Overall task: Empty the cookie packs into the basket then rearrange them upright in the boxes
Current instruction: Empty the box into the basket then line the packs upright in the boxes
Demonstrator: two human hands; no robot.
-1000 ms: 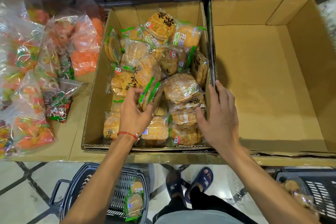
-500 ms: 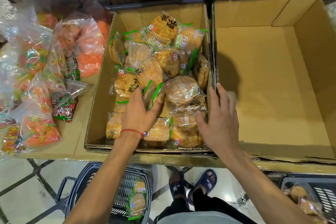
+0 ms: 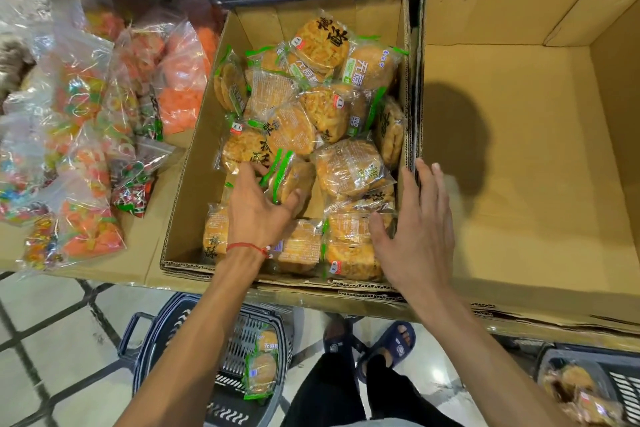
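Many clear cookie packs (image 3: pixel 349 166) with green edges lie jumbled in the left cardboard box (image 3: pixel 187 191). My left hand (image 3: pixel 259 211) reaches into the box's middle, with thumb and fingers round an upright cookie pack (image 3: pixel 287 180). My right hand (image 3: pixel 415 229) is flat with straight fingers. Its fingertips lie over the wall shared with the right cardboard box (image 3: pixel 519 184), and its thumb touches a front pack (image 3: pixel 349 229). The right box holds nothing. Below on the floor, a dark basket (image 3: pixel 166 350) holds a few cookie packs (image 3: pixel 261 367).
Clear bags of coloured candy (image 3: pixel 86 149) are piled left of the boxes. A second dark basket (image 3: pixel 620 385) with packs shows at the bottom right. My feet in sandals (image 3: pixel 391 347) stand on the tiled floor between the baskets.
Both hands stay in nearly the same place. My left hand has edged slightly further in around the upright pack. The view has shifted a little.
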